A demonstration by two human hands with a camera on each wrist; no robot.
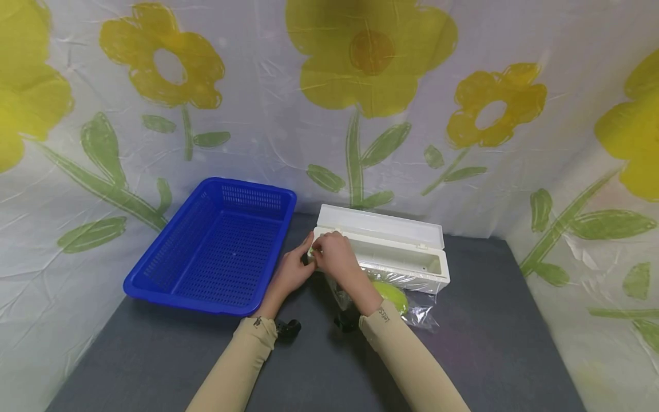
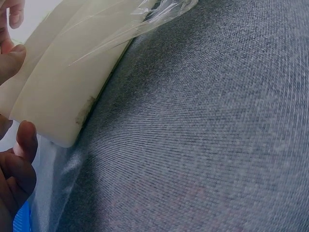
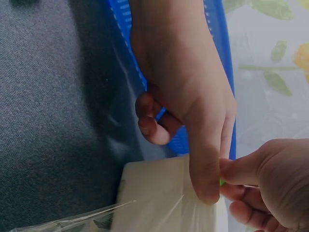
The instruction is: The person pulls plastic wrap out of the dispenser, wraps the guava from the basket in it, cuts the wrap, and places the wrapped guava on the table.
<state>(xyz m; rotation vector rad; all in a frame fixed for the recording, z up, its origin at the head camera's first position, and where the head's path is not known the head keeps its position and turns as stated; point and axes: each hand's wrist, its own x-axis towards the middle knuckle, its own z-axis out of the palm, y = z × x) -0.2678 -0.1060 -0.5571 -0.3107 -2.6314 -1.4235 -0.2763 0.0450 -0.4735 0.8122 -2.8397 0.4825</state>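
Observation:
A long white cling film dispenser (image 1: 391, 257) lies on the table with its lid (image 1: 381, 226) raised. Clear film (image 1: 424, 312) spreads from its front over a rounded yellow-green thing (image 1: 392, 294), partly hidden by the right forearm. My left hand (image 1: 293, 269) grips the dispenser's left end, thumb (image 3: 205, 179) lying on its front wall and the lower fingers curled beside it. At that same corner my right hand (image 1: 337, 254) pinches a small green piece (image 3: 222, 182), mostly covered by the fingertips. Both hands almost meet there.
A blue perforated basket (image 1: 206, 306) stands left of the dispenser, close to the left forearm. Behind the dark grey table (image 1: 489, 343) hangs a white sheet with yellow flowers (image 1: 257, 131). A dark strap or cable end (image 1: 288, 330) shows by the left wrist.

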